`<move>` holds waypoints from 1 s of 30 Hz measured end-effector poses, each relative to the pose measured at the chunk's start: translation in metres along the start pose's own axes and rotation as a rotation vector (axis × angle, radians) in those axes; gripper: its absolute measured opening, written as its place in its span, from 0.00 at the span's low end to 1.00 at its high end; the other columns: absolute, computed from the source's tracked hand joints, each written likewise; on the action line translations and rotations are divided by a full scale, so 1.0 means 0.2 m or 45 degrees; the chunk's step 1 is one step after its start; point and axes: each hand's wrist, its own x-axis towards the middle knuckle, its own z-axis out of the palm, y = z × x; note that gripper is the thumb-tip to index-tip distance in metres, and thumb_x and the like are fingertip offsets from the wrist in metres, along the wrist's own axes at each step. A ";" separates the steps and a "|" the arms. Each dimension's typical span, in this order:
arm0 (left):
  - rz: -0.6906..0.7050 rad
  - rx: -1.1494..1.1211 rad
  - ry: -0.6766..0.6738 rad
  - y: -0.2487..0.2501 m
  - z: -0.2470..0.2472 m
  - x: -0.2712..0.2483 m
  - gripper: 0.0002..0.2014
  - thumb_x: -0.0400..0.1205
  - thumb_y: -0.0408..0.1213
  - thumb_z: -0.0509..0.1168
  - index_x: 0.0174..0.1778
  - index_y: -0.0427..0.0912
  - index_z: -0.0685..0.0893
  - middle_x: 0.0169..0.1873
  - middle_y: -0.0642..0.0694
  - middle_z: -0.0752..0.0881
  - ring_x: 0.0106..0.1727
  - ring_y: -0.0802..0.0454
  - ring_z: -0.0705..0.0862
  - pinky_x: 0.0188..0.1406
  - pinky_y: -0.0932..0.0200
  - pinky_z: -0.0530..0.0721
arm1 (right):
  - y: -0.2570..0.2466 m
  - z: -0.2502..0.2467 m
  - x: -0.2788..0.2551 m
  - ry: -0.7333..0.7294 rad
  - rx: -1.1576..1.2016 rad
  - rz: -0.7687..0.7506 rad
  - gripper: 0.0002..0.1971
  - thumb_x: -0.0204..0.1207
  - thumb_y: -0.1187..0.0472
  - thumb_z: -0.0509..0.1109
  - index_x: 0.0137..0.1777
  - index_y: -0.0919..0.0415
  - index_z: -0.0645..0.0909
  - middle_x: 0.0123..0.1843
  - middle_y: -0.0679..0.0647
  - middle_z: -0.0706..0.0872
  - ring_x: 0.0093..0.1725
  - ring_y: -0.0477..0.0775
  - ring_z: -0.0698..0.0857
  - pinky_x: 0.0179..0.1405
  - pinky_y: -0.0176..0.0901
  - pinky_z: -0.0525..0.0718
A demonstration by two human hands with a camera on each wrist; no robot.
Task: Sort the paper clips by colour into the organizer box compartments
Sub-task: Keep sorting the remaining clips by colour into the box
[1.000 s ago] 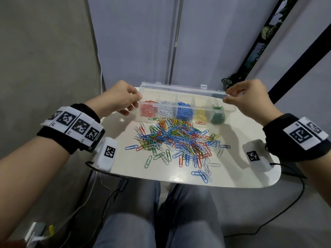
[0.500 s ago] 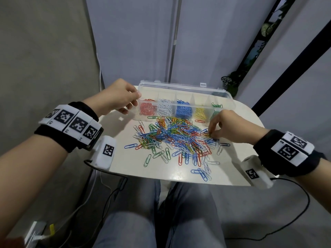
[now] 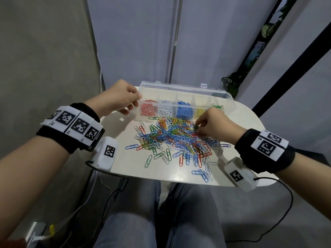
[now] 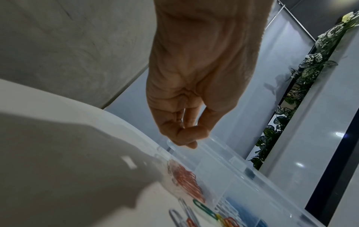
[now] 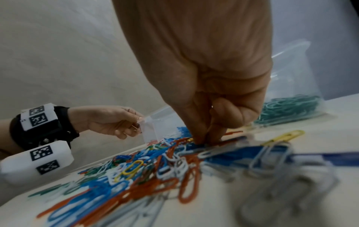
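A clear organizer box (image 3: 179, 88) stands open at the table's far side, holding red (image 3: 147, 110), white, blue (image 3: 184, 111), yellow and green clips in separate compartments. A mixed pile of paper clips (image 3: 170, 140) lies in front of it. My left hand (image 3: 137, 97) pinches the box's left corner (image 4: 213, 153), thumb and finger on the rim. My right hand (image 3: 197, 127) reaches down into the pile's far right part, thumb and forefinger pinched together on a dark green clip (image 3: 196, 126). In the right wrist view the fingertips (image 5: 200, 136) press among the clips.
The small rounded white table (image 3: 125, 158) ends just in front of the pile; my knees are below it. Loose clips (image 3: 202, 173) lie near the front edge. A wall and panels stand behind the box, with a plant (image 3: 231, 83) at the back right.
My right hand left the box's right end, dropped to the pile, then shifted left and pinched a clip. My left hand stayed on the box's left corner.
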 end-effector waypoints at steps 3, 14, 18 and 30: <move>0.003 0.005 0.000 0.00 0.00 0.00 0.12 0.87 0.36 0.62 0.52 0.31 0.85 0.37 0.40 0.83 0.29 0.51 0.76 0.20 0.61 0.78 | 0.00 -0.01 0.00 -0.010 -0.006 0.005 0.02 0.69 0.69 0.78 0.41 0.68 0.90 0.35 0.60 0.88 0.28 0.48 0.80 0.23 0.30 0.74; 0.014 0.008 -0.004 -0.01 0.00 0.01 0.10 0.87 0.36 0.62 0.50 0.33 0.85 0.37 0.40 0.84 0.30 0.51 0.76 0.22 0.60 0.78 | 0.03 -0.18 -0.08 0.017 0.770 0.124 0.04 0.70 0.71 0.77 0.37 0.72 0.87 0.29 0.57 0.87 0.24 0.45 0.73 0.21 0.35 0.75; 0.013 0.008 -0.004 -0.01 0.00 0.01 0.10 0.87 0.36 0.62 0.50 0.33 0.85 0.37 0.40 0.84 0.30 0.51 0.76 0.22 0.59 0.78 | 0.07 -0.30 -0.07 0.303 0.754 0.096 0.04 0.67 0.72 0.79 0.37 0.71 0.87 0.28 0.58 0.83 0.22 0.44 0.71 0.20 0.32 0.72; 0.016 0.015 -0.010 -0.01 0.00 0.01 0.11 0.87 0.36 0.62 0.48 0.32 0.85 0.37 0.40 0.83 0.29 0.50 0.76 0.23 0.59 0.78 | 0.17 -0.39 -0.07 0.257 0.098 -0.210 0.06 0.67 0.70 0.80 0.42 0.61 0.91 0.29 0.45 0.83 0.26 0.38 0.75 0.26 0.24 0.70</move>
